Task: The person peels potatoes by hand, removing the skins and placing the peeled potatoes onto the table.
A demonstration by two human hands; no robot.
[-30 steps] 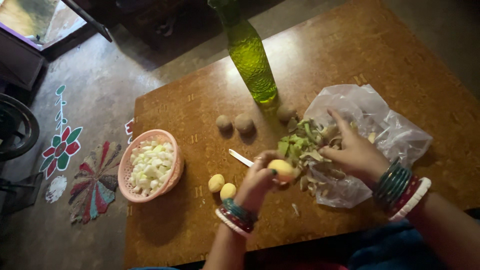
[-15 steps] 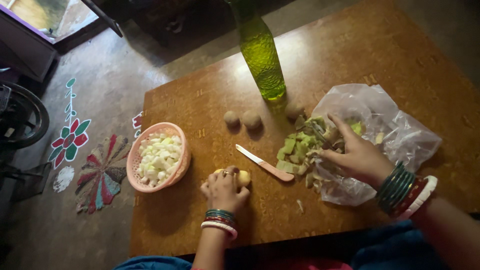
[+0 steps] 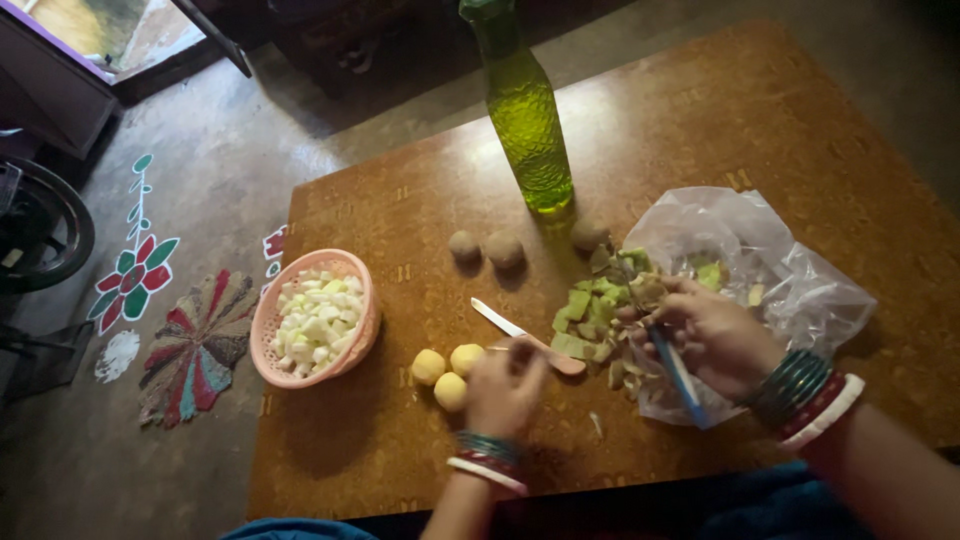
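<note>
Head cam: my left hand (image 3: 505, 385) hovers over the knife (image 3: 528, 336) handle on the table (image 3: 420, 200), grip loose, not clenched on anything that I can tell. It's right beside three peeled potatoes (image 3: 447, 372). My right hand (image 3: 712, 335) grips a blue peeler (image 3: 673, 367) over the peels (image 3: 600, 300), by the plastic bag (image 3: 760, 270), so scraps stay together. Pink basket (image 3: 268, 325) of cubes sits left.
</note>
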